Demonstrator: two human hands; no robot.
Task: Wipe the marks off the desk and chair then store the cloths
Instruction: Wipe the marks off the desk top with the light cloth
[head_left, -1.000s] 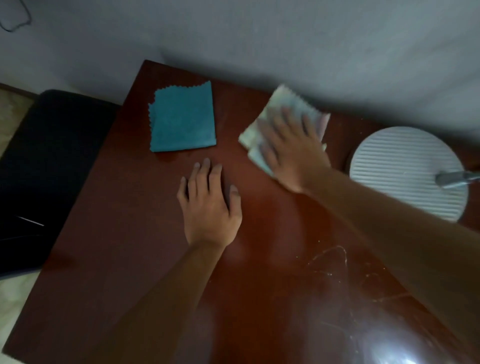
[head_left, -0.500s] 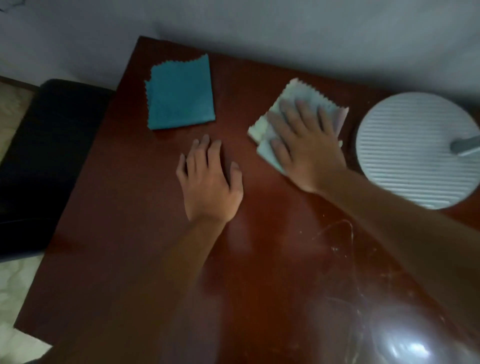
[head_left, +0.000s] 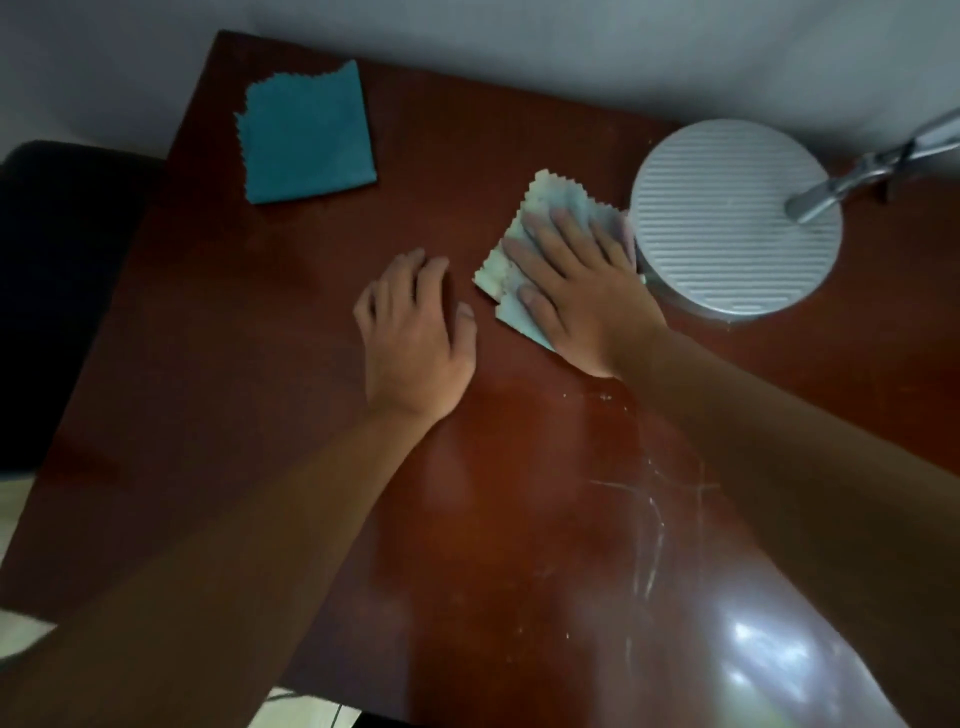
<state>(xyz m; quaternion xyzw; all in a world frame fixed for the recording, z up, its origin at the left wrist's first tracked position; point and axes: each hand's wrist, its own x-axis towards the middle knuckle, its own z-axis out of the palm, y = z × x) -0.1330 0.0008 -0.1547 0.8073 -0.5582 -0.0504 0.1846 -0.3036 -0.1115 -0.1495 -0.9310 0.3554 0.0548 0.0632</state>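
Observation:
My right hand (head_left: 582, 291) presses flat, fingers spread, on a pale folded cloth (head_left: 558, 200) lying on the dark red-brown desk (head_left: 218, 332), right beside the lamp base. My left hand (head_left: 415, 338) rests palm down on the bare desk just left of that cloth, fingers straight. A teal cloth (head_left: 306, 137), folded square, lies at the desk's far left corner, apart from both hands. Whitish scratchy marks (head_left: 649, 514) show on the desk near the front right. The black chair (head_left: 57, 291) stands left of the desk.
A round ribbed grey lamp base (head_left: 727, 218) with a metal arm (head_left: 872, 166) stands at the desk's far right, touching the pale cloth's edge. A grey wall runs behind the desk. Lamp glare brightens the front right of the desk.
My right hand has slid the pale cloth to the right, up against the lamp base. My left hand has stayed flat on the desk. The view has shifted.

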